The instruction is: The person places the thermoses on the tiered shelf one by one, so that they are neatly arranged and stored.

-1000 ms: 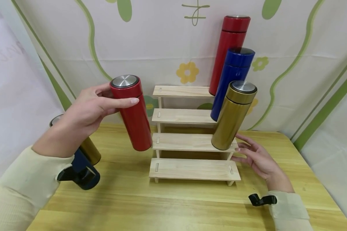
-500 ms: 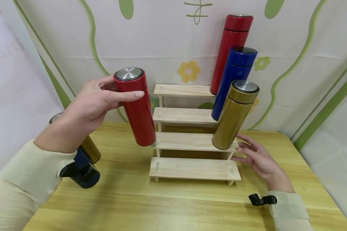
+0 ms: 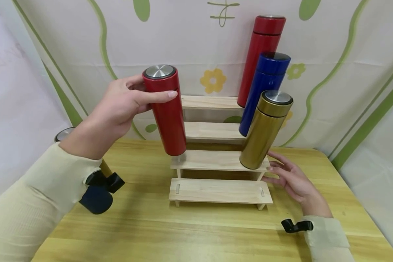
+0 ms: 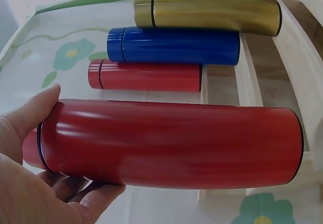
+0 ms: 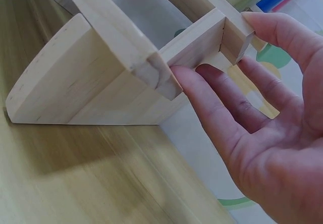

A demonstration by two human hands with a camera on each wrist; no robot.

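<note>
My left hand [image 3: 122, 103] grips a red thermos bottle [image 3: 170, 123] near its steel-topped lid, thumb on the near side. The bottle is held up and slightly tilted; its base overlaps the left end of a wooden step rack [image 3: 219, 191] in the head view. At the rack's right side my right hand [image 3: 291, 180] holds the end of a step, fingertips [image 5: 179, 75] against the wood. On the rack's right half stand a gold thermos [image 3: 265, 134], a blue thermos [image 3: 270, 71] behind it, and another red thermos [image 3: 260, 51] on the top step.
Left of the rack, a dark blue bottle [image 3: 96, 201] and a second gold bottle with a steel lid [image 3: 63, 134] are partly hidden by my left forearm. A printed cloth [image 3: 196, 47] hangs behind the rack. All stands on a wooden table [image 3: 183, 236].
My left hand has carried the red thermos to the right and upward, from beside the rack to over its left end. The right hand and the rack have stayed in place.
</note>
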